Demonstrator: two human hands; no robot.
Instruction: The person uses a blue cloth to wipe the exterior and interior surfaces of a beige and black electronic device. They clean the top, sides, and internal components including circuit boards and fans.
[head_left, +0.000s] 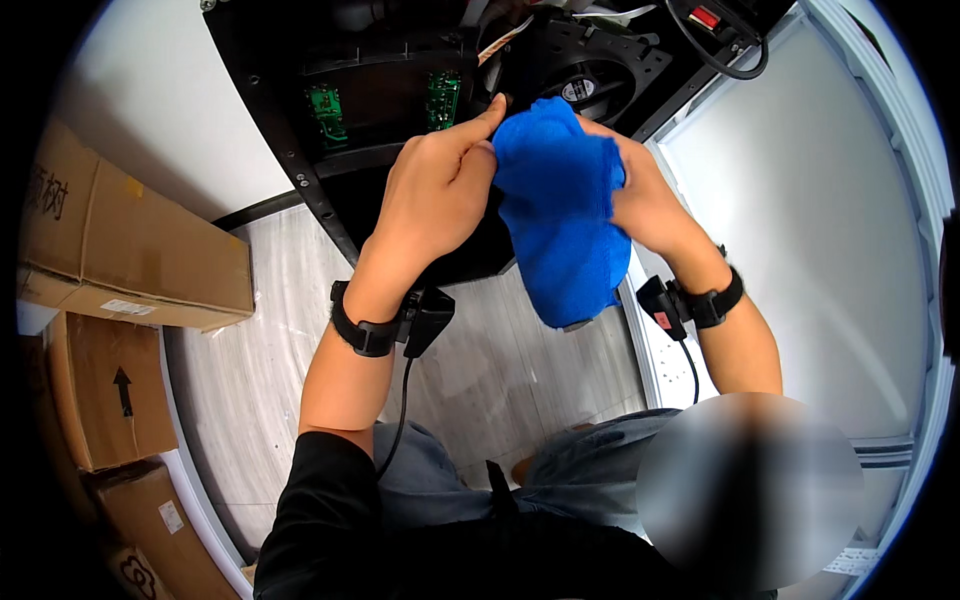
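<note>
A blue cloth (566, 217) hangs from my right hand (649, 191), whose fingers are closed on its upper right side. My left hand (442, 187) is at the cloth's upper left edge, with its index finger stretched towards the inside of a black cabinet (322, 214); whether its thumb pinches the cloth, I cannot tell. Just beyond the cloth, a black cooling fan (600, 71) is mounted in the cabinet. Green circuit boards (443, 99) show through an opening to the left of my left hand.
Cardboard boxes (165, 240) are stacked at the left. A black cable (720, 67) loops over the cabinet's upper right. To the right stands a large white panel (810, 225) with a pale frame. Wood-look flooring (465, 360) lies below the cabinet. Each wrist bears a strapped device with a cable.
</note>
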